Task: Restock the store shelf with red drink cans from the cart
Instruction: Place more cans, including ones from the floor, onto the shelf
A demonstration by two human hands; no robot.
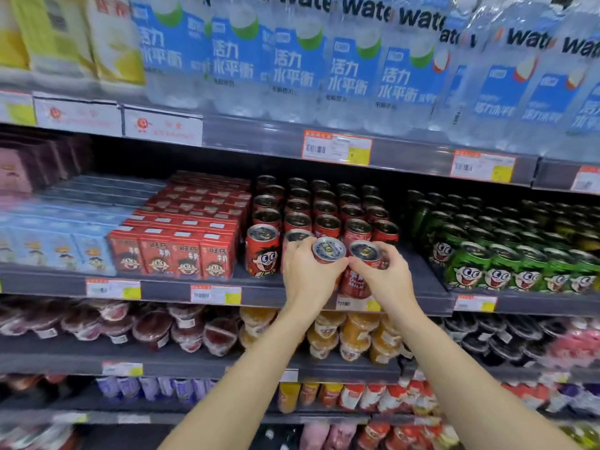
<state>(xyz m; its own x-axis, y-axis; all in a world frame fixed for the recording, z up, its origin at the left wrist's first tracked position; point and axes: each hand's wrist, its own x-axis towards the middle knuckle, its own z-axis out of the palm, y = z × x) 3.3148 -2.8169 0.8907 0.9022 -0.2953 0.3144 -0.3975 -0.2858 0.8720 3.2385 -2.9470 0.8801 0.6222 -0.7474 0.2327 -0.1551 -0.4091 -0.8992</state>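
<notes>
Head view: a person is standing close to a store shelf [292, 292] and is reaching both bare arms up to its front edge. The left hand [306, 271] is gripping a red can [328, 251], with the fingers curled round the can body and the silver top tilting toward the camera. The right hand [383, 274] is gripping a second red can [362, 267], with the fingers wrapping its far side and the thumb lying at its near side. The two cans are touching each other at the near edge of the shelf, and the two hands are meeting between them. Whether either can base is resting on the shelf cannot be told, because the hands are covering the lower parts.

Behind the hands, rows of red cans [324, 209] are standing upright and running toward the far, dark end of the shelf. One front red can [262, 251], showing a cartoon face, is standing just left of the left hand. Further left, red cartons [181, 251] are sitting in a packed block, and light blue cartons [61, 245] are sitting beyond them. To the right, green cans [506, 264] are filling the neighbouring section. On the level above, clear water bottles [350, 66] with blue labels are standing in a row. Price tags [337, 147] are hanging on the shelf fronts. On the level below, sealed cups [354, 336] of orange contents are lying stacked.
</notes>
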